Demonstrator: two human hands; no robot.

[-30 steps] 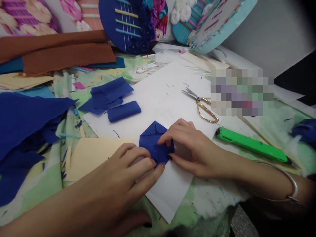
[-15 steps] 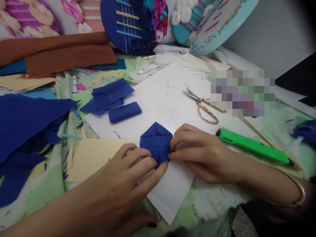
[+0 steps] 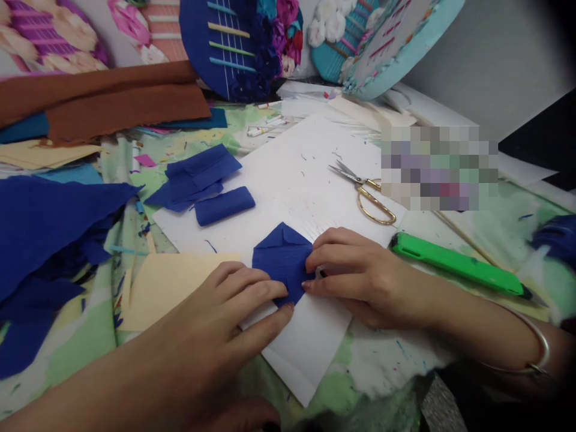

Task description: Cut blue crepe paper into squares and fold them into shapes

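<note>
The right edge of a folded piece of blue crepe paper [image 3: 276,258] is pinched by the bent fingers of the right hand [image 3: 366,277], while its lower left edge is pressed by the left hand [image 3: 240,306], where it cannot be told whether it is gripped too. The folded piece is laid on a white sheet [image 3: 288,162], near gold-handled scissors [image 3: 360,181] and a blue crepe roll [image 3: 225,206]; a green utility knife [image 3: 459,264] is placed near the right hand.

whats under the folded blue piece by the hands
The white sheet shows around the folded blue piece, which appears to lie on it. Whatever is directly beneath is hidden, and fingers of the left hand and right hand cover parts of its edges.
</note>
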